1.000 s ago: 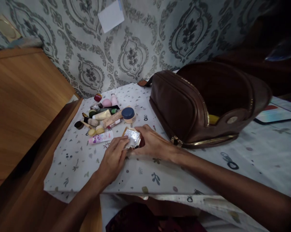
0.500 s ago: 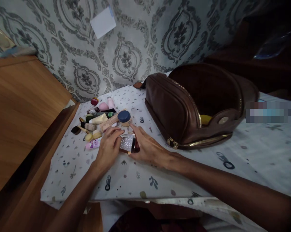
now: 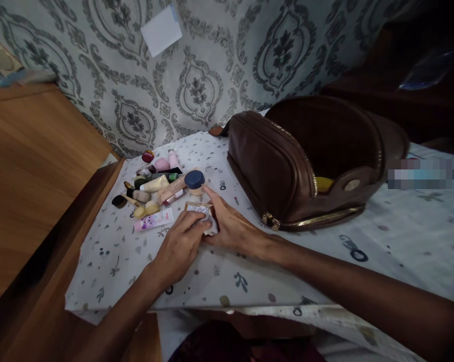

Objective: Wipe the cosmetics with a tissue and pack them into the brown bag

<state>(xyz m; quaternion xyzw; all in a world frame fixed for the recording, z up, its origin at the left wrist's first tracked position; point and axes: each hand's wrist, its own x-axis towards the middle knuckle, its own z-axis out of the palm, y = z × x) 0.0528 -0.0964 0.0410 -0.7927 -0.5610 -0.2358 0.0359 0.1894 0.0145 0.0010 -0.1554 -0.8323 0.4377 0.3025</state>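
Both my hands meet on a small glittery silver compact lying on the patterned tablecloth. My left hand presses its fingers on the compact's near edge. My right hand grips its right side, fingers curled round it. Just beyond lies a cluster of cosmetics: a blue-lidded jar, a pink tube, a cream tube and several small pots.
An open brown leather pouch with a gold zipper stands to the right, something yellow inside. A wooden cabinet borders the left. Patterned wallpaper with a white note lies behind.
The compact has tilted and shifted slightly between my hands; my left hand slid down from over the cosmetics onto its near edge, uncovering the pink tube.
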